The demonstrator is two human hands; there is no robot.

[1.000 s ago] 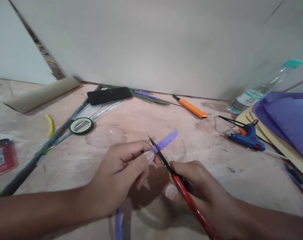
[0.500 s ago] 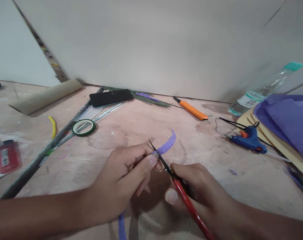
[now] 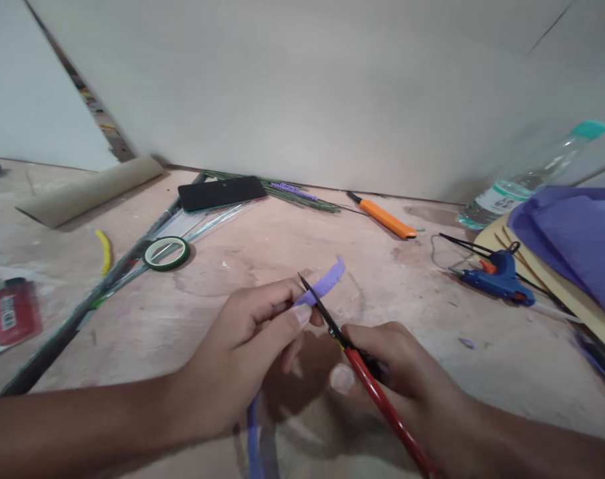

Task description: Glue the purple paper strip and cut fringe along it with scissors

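Note:
A narrow purple paper strip is pinched between the thumb and fingers of my left hand. Its short free end curves up to the right, and its long tail hangs below my left wrist. My right hand grips red-handled scissors, whose dark blades cross the strip just beyond my left thumb tip. Whether the blades are cutting into the paper is too small to tell.
Purple sheets and a blue glue gun lie right, by a clear bottle. An orange cutter, a black phone, green stems, green tape, a cardboard tube and a red bottle lie around.
The strip has shifted a little to the left through my left fingers, and its free end now sits lower. The scissors remain across it, nearly in the same place.

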